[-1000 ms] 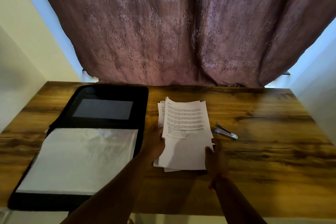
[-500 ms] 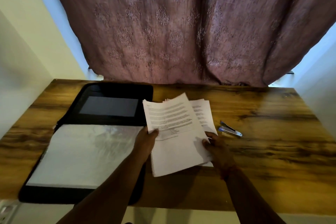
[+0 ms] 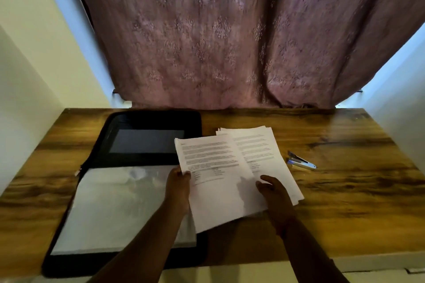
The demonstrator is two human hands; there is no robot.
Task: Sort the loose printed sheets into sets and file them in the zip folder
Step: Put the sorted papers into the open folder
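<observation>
Head view shows the left hand pinching the thin white printed sheets, lifted beside the open black zip folder, right hand with loose fingers resting on them; light, floppy paper likely handles best edge-gripped.

So the desk is a dark wood-grain top with a glossy finish, boxed in by walls on the left and right, with a curtain hanging behind its far edge. Sitting on the left half is a black zip folder, opened flat, stretching from near the far edge all the way to the near edge and slightly over it. Its near half is filled with clear plastic sleeves. Around the middle of the desk there's a loose stack of printed sheets, a bit fanned out. Just right of that stack, near it but not touching, lies a small stapler with blue on it.
</observation>
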